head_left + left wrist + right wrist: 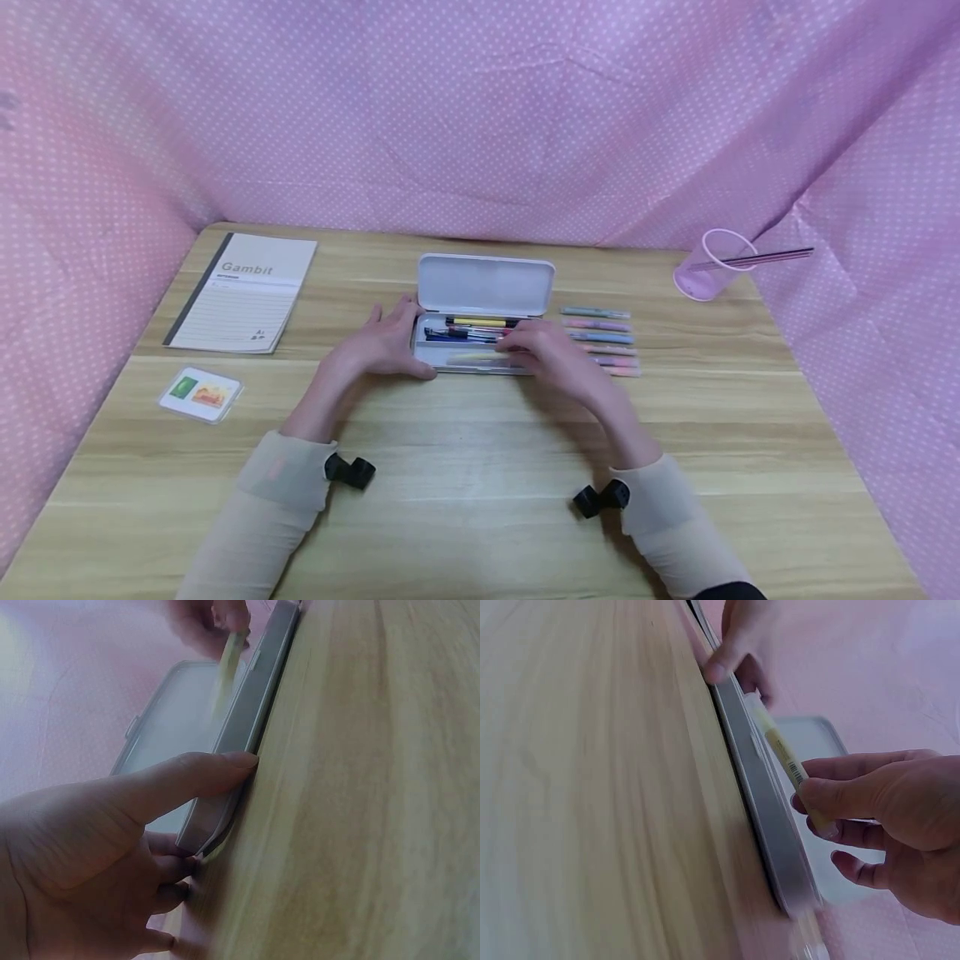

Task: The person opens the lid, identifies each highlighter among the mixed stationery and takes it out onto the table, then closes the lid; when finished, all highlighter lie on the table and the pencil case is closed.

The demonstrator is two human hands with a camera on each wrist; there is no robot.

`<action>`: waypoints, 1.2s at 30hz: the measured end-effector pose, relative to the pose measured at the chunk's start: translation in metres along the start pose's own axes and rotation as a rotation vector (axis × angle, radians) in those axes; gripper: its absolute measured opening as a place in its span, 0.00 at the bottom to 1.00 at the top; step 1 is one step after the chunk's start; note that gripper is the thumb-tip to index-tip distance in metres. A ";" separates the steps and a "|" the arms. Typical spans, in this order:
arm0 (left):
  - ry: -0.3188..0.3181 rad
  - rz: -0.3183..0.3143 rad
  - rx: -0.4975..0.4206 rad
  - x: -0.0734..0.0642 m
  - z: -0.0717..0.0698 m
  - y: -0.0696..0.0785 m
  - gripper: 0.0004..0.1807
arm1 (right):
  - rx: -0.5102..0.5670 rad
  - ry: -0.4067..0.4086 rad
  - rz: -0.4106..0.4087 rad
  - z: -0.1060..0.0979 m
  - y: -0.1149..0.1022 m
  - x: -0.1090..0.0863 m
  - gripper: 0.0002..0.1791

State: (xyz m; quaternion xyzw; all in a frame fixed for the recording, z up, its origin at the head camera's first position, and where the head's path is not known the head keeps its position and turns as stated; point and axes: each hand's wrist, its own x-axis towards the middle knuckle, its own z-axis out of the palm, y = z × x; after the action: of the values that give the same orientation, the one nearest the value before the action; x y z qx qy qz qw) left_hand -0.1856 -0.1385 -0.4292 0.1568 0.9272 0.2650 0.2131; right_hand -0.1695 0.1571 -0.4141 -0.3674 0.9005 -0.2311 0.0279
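Observation:
A white pencil case (486, 287) lies with its lid raised at the back. My left hand (386, 340) grips its left end, the thumb along the front wall and the fingers round behind. Between thumb and fingertips, my right hand (551, 354) pinches a pale yellow marker (784, 754) with a barcode on its barrel. The marker slants over the front compartment of the case, its free end pointing left. Several pens (465, 335), among them a yellow and black one, lie in the rear compartment. Part of the case's right end is hidden by my right hand.
Several pastel markers (600, 325) lie in a row right of the case. At the back right a pink cup (697, 279) holds thin dark sticks (780, 257). A notebook (240, 300) and a small card with pictures (201, 394) lie on the left of the wooden table (465, 492).

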 end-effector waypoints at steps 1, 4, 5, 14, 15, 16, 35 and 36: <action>-0.001 0.000 0.000 0.000 0.000 0.000 0.54 | 0.000 0.007 0.009 -0.003 0.003 -0.004 0.11; -0.007 -0.004 -0.002 0.001 -0.001 0.001 0.54 | 0.009 0.039 0.017 -0.011 0.014 -0.020 0.12; -0.009 -0.004 -0.002 0.001 -0.001 0.001 0.54 | 0.011 0.048 0.019 -0.014 0.019 -0.026 0.13; -0.013 -0.012 0.004 -0.001 -0.001 0.000 0.54 | 0.066 0.109 0.088 -0.031 0.053 -0.073 0.15; -0.012 -0.011 0.005 0.000 0.000 -0.001 0.54 | 0.071 0.105 0.099 -0.033 0.056 -0.077 0.14; -0.011 -0.008 0.005 0.000 0.000 -0.001 0.54 | 0.073 0.099 0.109 -0.035 0.058 -0.082 0.14; -0.019 -0.026 0.006 0.000 0.001 -0.001 0.56 | 0.010 -0.014 0.212 -0.053 0.077 -0.117 0.14; -0.019 -0.026 0.009 0.000 0.001 -0.001 0.56 | 0.009 -0.021 0.220 -0.053 0.077 -0.117 0.14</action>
State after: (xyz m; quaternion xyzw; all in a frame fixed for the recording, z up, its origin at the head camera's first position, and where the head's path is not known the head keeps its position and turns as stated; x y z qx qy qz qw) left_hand -0.1856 -0.1391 -0.4307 0.1484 0.9283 0.2567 0.2246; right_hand -0.1457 0.3054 -0.4149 -0.2683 0.9340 -0.2271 0.0641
